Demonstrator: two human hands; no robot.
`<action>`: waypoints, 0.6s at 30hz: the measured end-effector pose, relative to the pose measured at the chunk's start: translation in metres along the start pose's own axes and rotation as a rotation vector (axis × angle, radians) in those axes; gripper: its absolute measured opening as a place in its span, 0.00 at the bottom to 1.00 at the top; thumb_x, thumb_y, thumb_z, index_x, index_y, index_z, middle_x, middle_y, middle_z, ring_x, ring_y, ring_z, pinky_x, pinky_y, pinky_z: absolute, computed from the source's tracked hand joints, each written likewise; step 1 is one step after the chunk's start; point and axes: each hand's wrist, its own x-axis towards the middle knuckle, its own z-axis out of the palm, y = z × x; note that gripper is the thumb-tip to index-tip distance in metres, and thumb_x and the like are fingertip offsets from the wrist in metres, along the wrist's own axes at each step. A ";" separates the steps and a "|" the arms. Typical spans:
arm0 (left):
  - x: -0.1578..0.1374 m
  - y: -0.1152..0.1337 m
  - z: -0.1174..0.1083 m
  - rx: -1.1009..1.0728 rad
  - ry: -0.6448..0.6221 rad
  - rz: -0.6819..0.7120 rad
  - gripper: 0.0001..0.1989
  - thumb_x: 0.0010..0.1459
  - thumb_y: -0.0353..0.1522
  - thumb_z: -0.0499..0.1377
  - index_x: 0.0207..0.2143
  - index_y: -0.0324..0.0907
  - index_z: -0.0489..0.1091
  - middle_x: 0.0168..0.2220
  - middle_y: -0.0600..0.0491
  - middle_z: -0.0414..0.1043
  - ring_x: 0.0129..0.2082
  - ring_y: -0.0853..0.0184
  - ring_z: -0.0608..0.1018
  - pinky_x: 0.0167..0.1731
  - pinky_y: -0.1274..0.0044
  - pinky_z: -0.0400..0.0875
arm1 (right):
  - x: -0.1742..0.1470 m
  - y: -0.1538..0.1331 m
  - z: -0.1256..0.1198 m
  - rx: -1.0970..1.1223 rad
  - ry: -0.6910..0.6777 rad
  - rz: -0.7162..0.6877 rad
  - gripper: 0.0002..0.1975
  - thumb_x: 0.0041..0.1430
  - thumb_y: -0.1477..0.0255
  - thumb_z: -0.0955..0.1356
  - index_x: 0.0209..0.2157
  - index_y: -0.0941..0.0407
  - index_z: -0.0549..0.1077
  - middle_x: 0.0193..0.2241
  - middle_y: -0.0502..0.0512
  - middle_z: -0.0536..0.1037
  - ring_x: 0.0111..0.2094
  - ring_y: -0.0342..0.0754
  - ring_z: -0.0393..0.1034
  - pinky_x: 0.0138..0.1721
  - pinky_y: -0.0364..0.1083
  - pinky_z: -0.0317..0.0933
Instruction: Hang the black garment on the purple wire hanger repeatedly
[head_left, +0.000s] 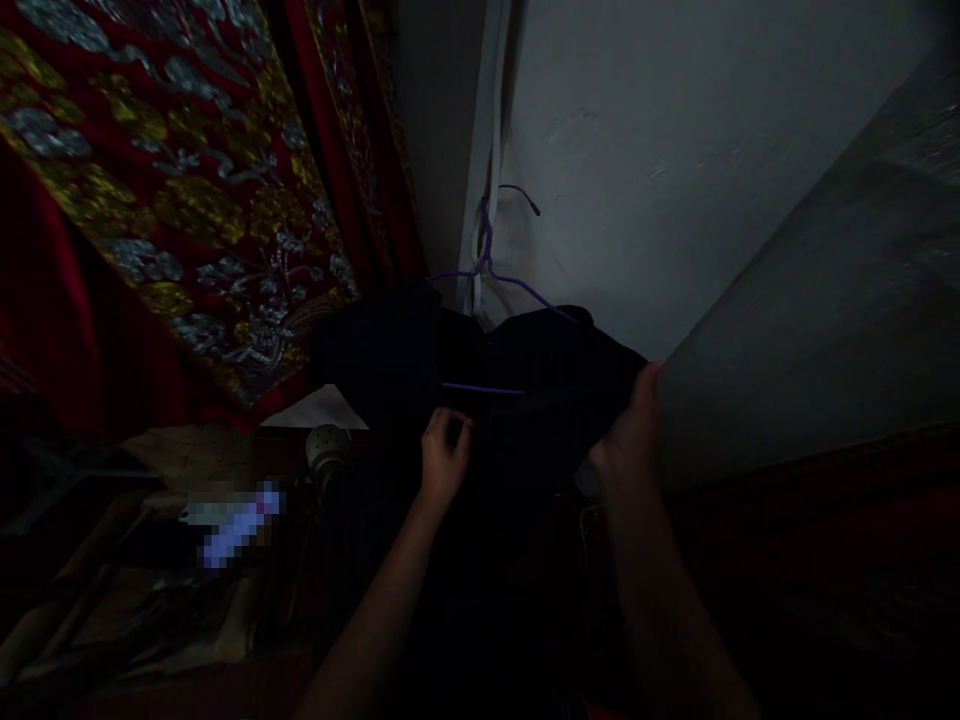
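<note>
Cloth in deep red (202, 190), thick with gold and silver embroidery, hangs at the left of my feed. Next along, mid-view, is the dark garment (390, 350), hung on a purple hanger (484, 388) whose hook meets a pale strap (496, 110) by the wall (637, 170); I judge the strap bears the weight, leaving both hands to manage the fabric. My left hand (446, 450) sits low at the front of the garment, fingers curled nearly to the thumb; in this gloom I can't tell whether they pinch any fabric. My right hand (630, 430) is closed on the garment's right side, probably to keep that side spread. The garment itself reads as near-black and soft, draped over the hanger's arms, with the purple lower bar showing across its front.
</note>
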 end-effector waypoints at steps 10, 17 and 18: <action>0.004 -0.007 0.006 0.028 0.157 -0.063 0.07 0.63 0.36 0.61 0.39 0.43 0.68 0.36 0.51 0.73 0.38 0.64 0.77 0.41 0.73 0.71 | -0.013 0.001 0.002 0.083 -0.138 0.098 0.29 0.61 0.45 0.64 0.49 0.54 0.76 0.52 0.60 0.78 0.57 0.57 0.72 0.55 0.57 0.69; 0.003 -0.002 0.002 0.014 0.096 -0.047 0.08 0.63 0.38 0.61 0.36 0.42 0.72 0.34 0.52 0.76 0.36 0.64 0.78 0.40 0.74 0.71 | -0.010 -0.002 -0.001 -0.096 -0.126 -0.032 0.29 0.64 0.45 0.61 0.47 0.54 0.76 0.44 0.60 0.80 0.51 0.56 0.76 0.48 0.57 0.73; 0.002 -0.001 0.002 0.010 0.094 -0.055 0.09 0.63 0.38 0.61 0.36 0.42 0.73 0.34 0.51 0.76 0.36 0.64 0.79 0.40 0.73 0.72 | -0.010 -0.002 0.000 -0.130 -0.119 -0.070 0.29 0.64 0.45 0.61 0.46 0.54 0.76 0.43 0.60 0.80 0.51 0.56 0.76 0.47 0.57 0.73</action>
